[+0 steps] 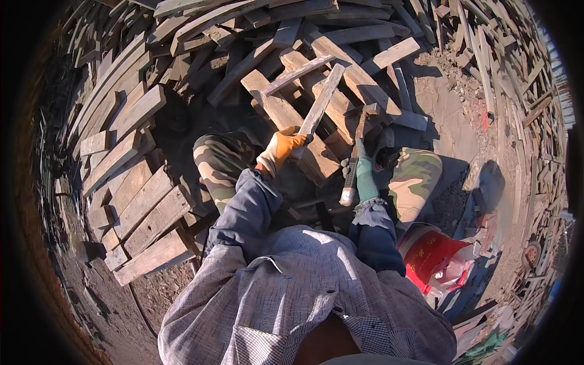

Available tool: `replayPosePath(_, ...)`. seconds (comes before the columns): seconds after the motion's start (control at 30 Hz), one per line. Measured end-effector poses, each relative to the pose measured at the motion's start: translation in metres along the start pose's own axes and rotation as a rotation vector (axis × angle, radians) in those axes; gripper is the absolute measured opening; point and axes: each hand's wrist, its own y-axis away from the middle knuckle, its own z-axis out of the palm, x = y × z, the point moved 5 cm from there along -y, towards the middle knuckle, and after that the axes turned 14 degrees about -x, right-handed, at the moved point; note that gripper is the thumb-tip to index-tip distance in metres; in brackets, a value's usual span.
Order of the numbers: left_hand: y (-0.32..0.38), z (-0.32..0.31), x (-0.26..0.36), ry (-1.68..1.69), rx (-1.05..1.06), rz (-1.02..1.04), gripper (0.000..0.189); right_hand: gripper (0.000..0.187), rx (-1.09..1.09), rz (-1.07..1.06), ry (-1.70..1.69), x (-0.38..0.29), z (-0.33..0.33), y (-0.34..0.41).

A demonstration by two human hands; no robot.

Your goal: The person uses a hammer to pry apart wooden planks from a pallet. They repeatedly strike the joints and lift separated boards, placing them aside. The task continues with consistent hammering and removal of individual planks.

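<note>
My left hand (284, 147), in an orange and white work glove, grips the near end of a narrow weathered wooden strip (324, 96). The strip slants up and away over several thick timber offcuts (279, 108) between my knees. Another thin strip (299, 74) lies across those offcuts, farther off. In my right hand (362, 171), in a green knit-cuffed glove, is a hammer (360, 127). Its head points away from me beside the right-hand offcuts, and the butt of its handle comes back toward my lap. Shadow hides part of the hammer head and the fingers around the handle.
Stacked boards (157, 219) rise close on my left. A large heap of loose timber (310, 11) spreads across the far side, with more wood (515, 86) at far right. A red bucket (429, 255) stands by my right thigh, on dusty ground (449, 114).
</note>
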Motion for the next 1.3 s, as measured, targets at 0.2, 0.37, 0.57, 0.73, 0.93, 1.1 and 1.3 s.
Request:
replayPosePath(0.2,-0.011,0.030,0.023,3.449,-0.772,-0.084,0.085,0.081,0.046,0.000,-0.066,-0.009,0.010,0.010)
replayPosePath(0.37,-0.024,0.045,0.024,3.344,-0.862,-0.100,0.089,0.077,0.071,0.055,-0.128,-0.006,0.014,0.016)
replayPosePath(0.57,-0.094,0.074,0.023,3.513,-0.654,-0.138,0.098,0.060,0.310,-0.088,-0.172,-0.001,-0.003,-0.019)
replayPosePath(0.73,-0.131,0.075,0.029,3.520,-0.695,0.053,0.099,0.056,0.290,-0.064,-0.164,0.022,-0.013,-0.027)
replayPosePath(0.93,-0.132,0.059,0.019,3.510,-0.585,-0.027,0.097,0.051,0.336,-0.098,-0.070,0.036,-0.023,-0.018)
replayPosePath(1.1,-0.127,0.082,0.029,3.272,-0.525,-0.171,0.086,0.047,0.451,-0.205,0.192,0.034,-0.046,-0.038)
replayPosePath(1.3,-0.098,0.050,-0.028,4.289,-0.299,-0.248,0.036,0.043,0.567,-0.355,0.911,0.030,-0.036,-0.029)
